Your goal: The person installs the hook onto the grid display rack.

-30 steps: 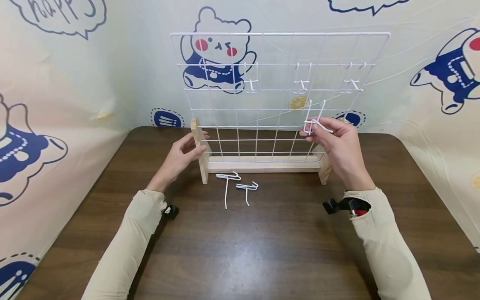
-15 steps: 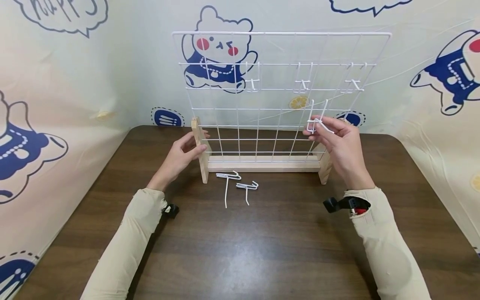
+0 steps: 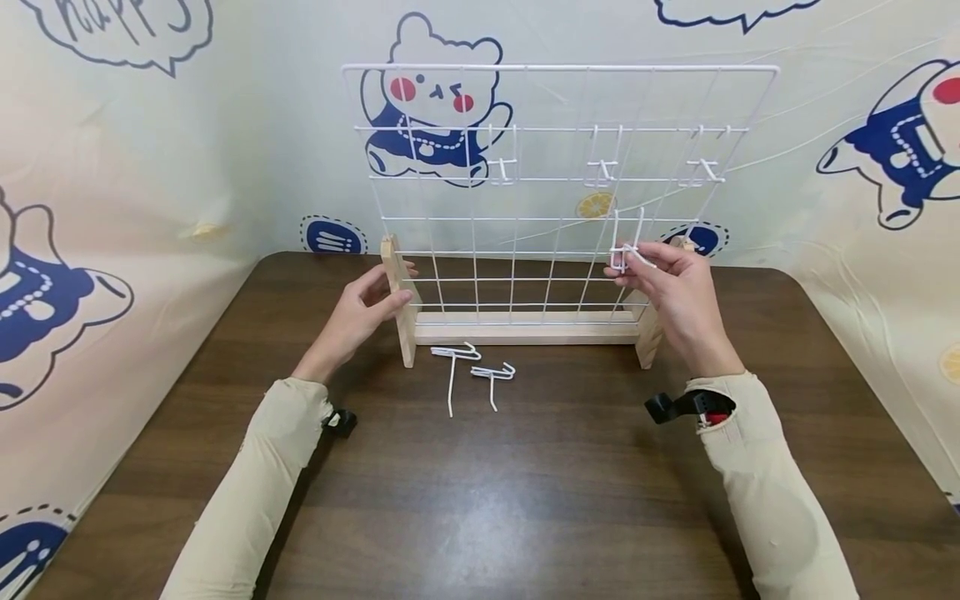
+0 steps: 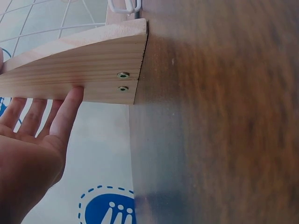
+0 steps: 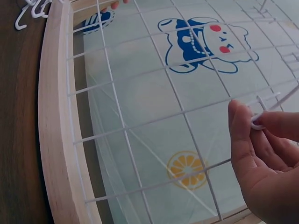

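Note:
A white wire grid panel [image 3: 562, 67] stands upright in a pale wooden stand. My left hand [image 3: 363, 308] grips the stand's left side piece [image 3: 407, 337], thumb at the front edge and fingers reaching behind; in the left wrist view one fingertip touches its outer face [image 4: 103, 60]. My right hand [image 3: 678, 287] pinches a white wire hook [image 3: 616, 237] between thumb and fingers, its two prongs pointing up, in front of the grid's lower right part. Much of this hook is covered by the fingers in the right wrist view.
Three similar hooks [image 3: 502, 161] hang along an upper wire of the grid. Two more hooks, one longer [image 3: 452, 375] and one shorter [image 3: 492, 373], lie on the brown table [image 3: 480, 500] before the stand. A cartoon-printed cloth [image 3: 285, 125] rises behind.
My right hand has lowered the hook slightly and shifted it a little left over the last half second, after a small rise. My left hand stays on the stand.

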{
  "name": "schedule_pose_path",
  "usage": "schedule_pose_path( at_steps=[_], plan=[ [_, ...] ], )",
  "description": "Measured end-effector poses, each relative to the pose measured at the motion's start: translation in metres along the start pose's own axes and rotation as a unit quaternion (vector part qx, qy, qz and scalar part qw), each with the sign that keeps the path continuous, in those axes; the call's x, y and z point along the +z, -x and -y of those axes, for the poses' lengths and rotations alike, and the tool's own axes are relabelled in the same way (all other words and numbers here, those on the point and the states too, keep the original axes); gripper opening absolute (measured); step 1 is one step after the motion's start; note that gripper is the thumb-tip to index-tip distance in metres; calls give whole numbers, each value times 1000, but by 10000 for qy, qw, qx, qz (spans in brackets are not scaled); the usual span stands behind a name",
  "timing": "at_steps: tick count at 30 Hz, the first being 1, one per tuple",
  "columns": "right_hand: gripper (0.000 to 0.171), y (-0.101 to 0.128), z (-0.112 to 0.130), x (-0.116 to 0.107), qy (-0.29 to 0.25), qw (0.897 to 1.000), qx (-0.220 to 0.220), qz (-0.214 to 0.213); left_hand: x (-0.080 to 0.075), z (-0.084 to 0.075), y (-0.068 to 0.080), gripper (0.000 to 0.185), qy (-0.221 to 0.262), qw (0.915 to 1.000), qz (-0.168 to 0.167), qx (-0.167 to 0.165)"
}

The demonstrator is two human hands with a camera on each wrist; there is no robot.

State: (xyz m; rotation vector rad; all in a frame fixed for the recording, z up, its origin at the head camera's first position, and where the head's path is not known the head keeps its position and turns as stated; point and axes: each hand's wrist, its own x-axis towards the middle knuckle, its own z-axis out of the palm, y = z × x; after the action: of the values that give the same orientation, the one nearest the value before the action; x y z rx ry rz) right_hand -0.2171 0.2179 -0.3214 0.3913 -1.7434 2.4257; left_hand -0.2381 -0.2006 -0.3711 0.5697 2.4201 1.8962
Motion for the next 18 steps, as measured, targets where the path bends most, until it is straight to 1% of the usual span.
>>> schedule_pose_path(
  at_steps=[3, 7, 9, 10, 12, 16, 18],
  plan=[
    [22, -1, -1, -3, 230, 9995, 180, 96, 0, 0, 0, 46, 8, 10000, -14, -5],
    [26, -1, -1, -4, 615, 9966, 524, 173, -4, 16, -4, 46, -11, 10000, -66, 20],
    [25, -1, -1, -5, 779, 9945, 665, 194, -6, 24, -6, 47, -51, 10000, -67, 39],
    [25, -1, 0, -6, 844, 9937, 710, 206, -6, 24, -6, 48, -58, 10000, -66, 41],
    [23, -1, 0, -7, 947, 9924, 751, 252, -5, 18, -4, 50, -82, 10000, -45, 8],
    [22, -2, 0, -9, 1103, 9905, 771, 296, -1, 0, 1, 51, -69, 9999, -9, -77],
    [24, -1, 0, -9, 1200, 9891, 803, 291, 0, -3, 1, 52, -103, 9999, 7, -94]
  ],
)
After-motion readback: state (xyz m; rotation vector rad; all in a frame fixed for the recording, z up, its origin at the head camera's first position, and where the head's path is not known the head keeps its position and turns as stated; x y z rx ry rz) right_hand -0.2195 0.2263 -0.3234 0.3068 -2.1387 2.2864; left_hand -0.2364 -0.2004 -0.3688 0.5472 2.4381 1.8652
